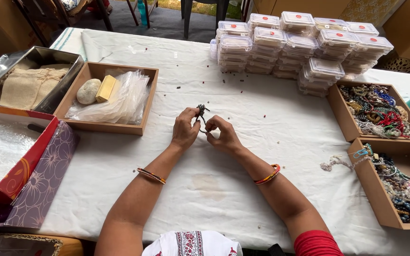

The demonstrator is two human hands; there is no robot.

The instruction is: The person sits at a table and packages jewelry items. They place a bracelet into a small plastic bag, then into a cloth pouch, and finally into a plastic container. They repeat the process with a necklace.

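— Bracelet (201, 112) first: where does it sit against the fingers?

— Between both hands, above the white tablecloth (262, 156) at mid-table. Its dark knotted end pokes up and away from the fingertips; the long axis runs roughly from the person outward. The left hand (184, 129) has its fingers pinched together on the upper part, and the right hand (224, 135) pinches the lower strand. Both are touching it, the left a shade nearer the knot

— And the packaging around?

— Clear plastic boxes (300, 42) with small round red stickers on the lids are stacked at the far right. Two open wooden trays (359, 137) at the right edge hold mixed beaded pieces. A third wooden tray (91, 127) on the left carries a pale stone (88, 91), a yellow block (106, 88) and clear bags. Nearer, a red-and-purple flowered box (39, 161) stands open; behind it a metal tin (65, 90) holds burlap pouches

— Anything loose?

— Scattered small beads on the cloth
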